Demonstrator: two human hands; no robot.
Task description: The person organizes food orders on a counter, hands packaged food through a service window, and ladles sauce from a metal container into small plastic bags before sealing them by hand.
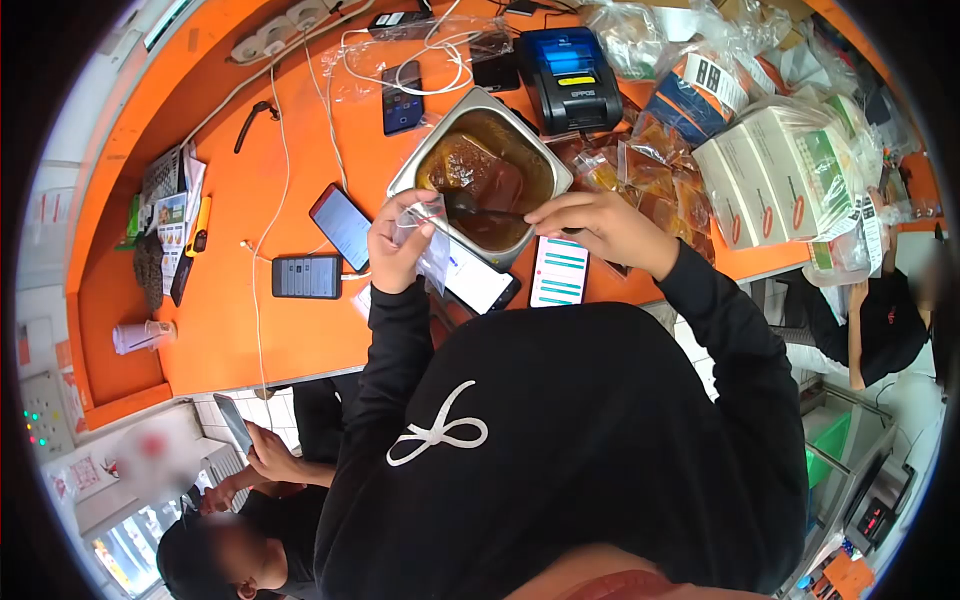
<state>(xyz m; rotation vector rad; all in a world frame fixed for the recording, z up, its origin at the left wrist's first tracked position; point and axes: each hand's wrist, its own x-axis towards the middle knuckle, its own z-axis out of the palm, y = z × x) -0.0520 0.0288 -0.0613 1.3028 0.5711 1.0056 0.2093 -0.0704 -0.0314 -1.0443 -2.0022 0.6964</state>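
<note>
My left hand (398, 245) pinches a small clear plastic bag (432, 258) at the near left rim of a square metal container (548, 152). Brown sauce (520, 160) fills part of the container, with a reddish-brown bulge in its middle that I cannot make out. In my right hand (605, 225) is the handle of a dark spoon (490, 213), reaching left across the container's near side. The spoon's head is close to the top of the bag; whether it holds sauce is unclear. Under my hands lie a white-screened phone (478, 280) and another lit phone (558, 272).
Sealed bags of sauce (660, 190) are heaped right of the container, beside wrapped boxes (775, 175). A label printer (568, 80) stands behind. More phones (306, 277) and white cables lie left. A co-worker (260, 530) holding a phone is at lower left; another person (890, 320) is far right.
</note>
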